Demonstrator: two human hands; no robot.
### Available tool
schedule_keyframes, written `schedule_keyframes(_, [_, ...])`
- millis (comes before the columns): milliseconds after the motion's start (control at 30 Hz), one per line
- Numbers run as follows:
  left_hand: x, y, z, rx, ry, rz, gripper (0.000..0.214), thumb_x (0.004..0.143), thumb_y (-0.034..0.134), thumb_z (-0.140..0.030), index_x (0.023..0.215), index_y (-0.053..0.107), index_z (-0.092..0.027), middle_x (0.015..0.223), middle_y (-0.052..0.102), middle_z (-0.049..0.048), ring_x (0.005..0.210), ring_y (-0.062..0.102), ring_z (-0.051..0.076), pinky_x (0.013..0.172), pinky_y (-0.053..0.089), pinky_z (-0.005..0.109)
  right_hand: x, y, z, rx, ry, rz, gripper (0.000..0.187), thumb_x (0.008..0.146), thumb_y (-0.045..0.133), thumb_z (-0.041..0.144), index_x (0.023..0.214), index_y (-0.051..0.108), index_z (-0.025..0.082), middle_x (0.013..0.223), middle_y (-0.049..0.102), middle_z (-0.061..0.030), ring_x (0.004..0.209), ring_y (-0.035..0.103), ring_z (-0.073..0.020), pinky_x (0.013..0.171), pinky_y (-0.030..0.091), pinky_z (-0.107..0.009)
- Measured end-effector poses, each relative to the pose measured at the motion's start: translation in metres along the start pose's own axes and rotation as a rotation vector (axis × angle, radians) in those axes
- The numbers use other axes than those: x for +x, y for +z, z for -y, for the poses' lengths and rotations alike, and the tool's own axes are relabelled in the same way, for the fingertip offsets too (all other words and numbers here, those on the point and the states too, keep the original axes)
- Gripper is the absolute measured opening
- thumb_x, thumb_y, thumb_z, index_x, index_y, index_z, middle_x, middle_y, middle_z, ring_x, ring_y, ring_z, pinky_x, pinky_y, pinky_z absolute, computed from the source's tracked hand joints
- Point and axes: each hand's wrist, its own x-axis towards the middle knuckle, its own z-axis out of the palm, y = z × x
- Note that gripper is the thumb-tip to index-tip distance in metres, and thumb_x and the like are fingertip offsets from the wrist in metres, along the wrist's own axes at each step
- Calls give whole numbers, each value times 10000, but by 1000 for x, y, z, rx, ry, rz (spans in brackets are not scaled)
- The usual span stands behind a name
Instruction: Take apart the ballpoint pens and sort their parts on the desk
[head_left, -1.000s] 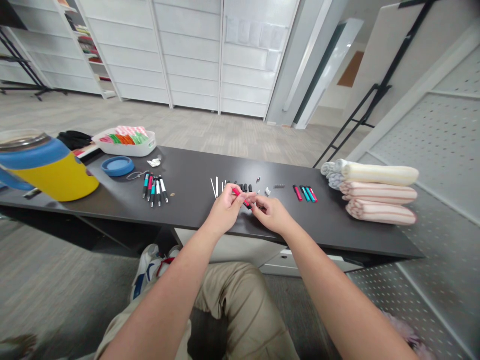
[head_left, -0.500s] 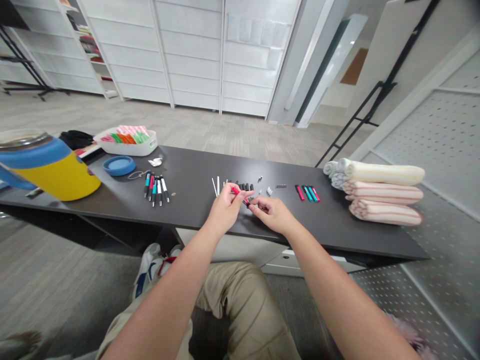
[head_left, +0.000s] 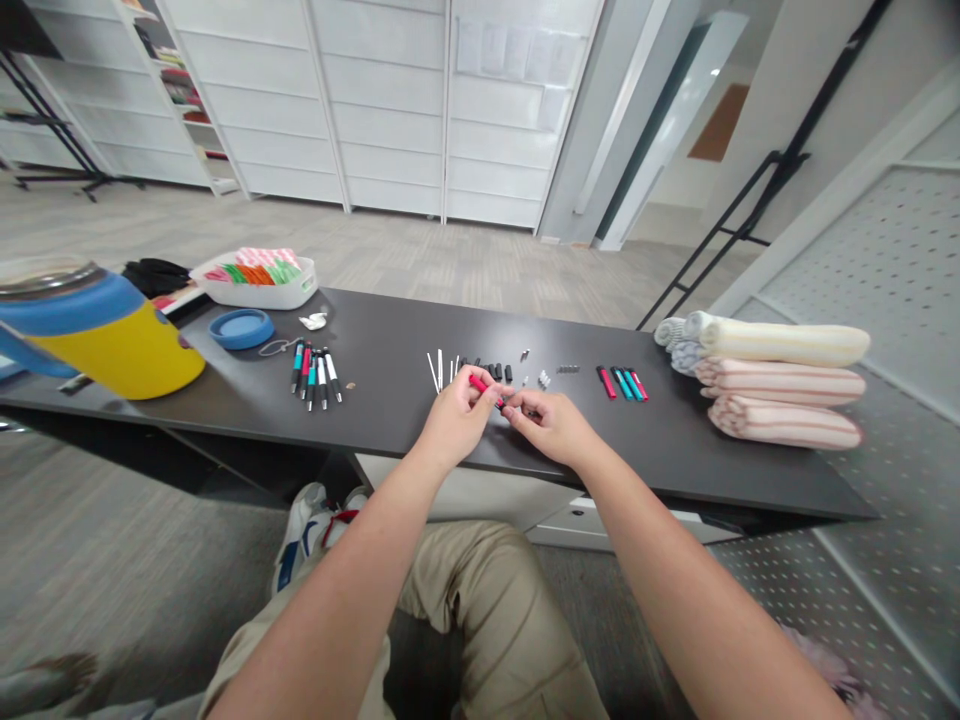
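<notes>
Head view: left hand (head_left: 459,418) closed round a red pen (head_left: 478,383), right hand (head_left: 551,425) pinching its end, any print illegible.

one head-worn camera looks forward and down from above the near side of the desk (head_left: 397,335).

Held pen (head_left: 478,383): red, dark toward lower end. Bench (head_left: 390,325): very dark grey, plain. Thin sticks (head_left: 441,370) white; short tubes (head_left: 499,371) black. Barrels (head_left: 606,384): two red, two teal, black ends. Pen cluster (head_left: 322,378): teal, red, white, all with black parts. Mug (head_left: 127,350) yellow, blue band; lid (head_left: 241,328) blue. Tray (head_left: 262,297) white; packets (head_left: 259,273) green, orange, pink, plus red-white pattern. Towels (head_left: 787,378): cream, pink striped, grey-white. Trousers (head_left: 510,600) khaki. Shoe (head_left: 296,530) white, blue patches. Cabinets (head_left: 382,100) white. Floor (head_left: 450,255) streaky grey.
</notes>
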Motion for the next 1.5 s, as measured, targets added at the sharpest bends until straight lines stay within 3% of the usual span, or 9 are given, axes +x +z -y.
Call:
schedule_keyframes(233, [0,-3,1,83,-4,3,214,995,602,-441,1027,564,-233,918,765,27,741,681,155,660,465,253,1,2,-4,15,-24,3,317,984,566,468,849,673,202,585,506,41,528,405,-123,558,300,-266])
schedule_keyframes(633, [2,-1,3,-6,-16,7,215,998,609,-432,1008,557,-224,1019,795,54,803,705,151,678,466,237,1,2,-6,31,-14,4,327,990,571,490,881,690,206,595,518,38,539,416,-125,564,305,-264])
schedule_keyframes(1167, [6,0,8,-82,-24,-46,208,999,611,-419,1005,559,-217,957,787,60,827,714,160,780,518,276,2,2,-5,61,0,-13,300,981,576,469,902,697,207,637,561,23,574,464,-138,580,345,-256])
schedule_keyframes(1500, [3,-1,9,-121,-26,25,170,971,629,-302,1072,515,-228,1025,777,59,896,739,167,750,505,256,2,1,-3,48,23,-25,281,979,575,457,909,690,211,643,562,27,581,474,-138,582,349,-257])
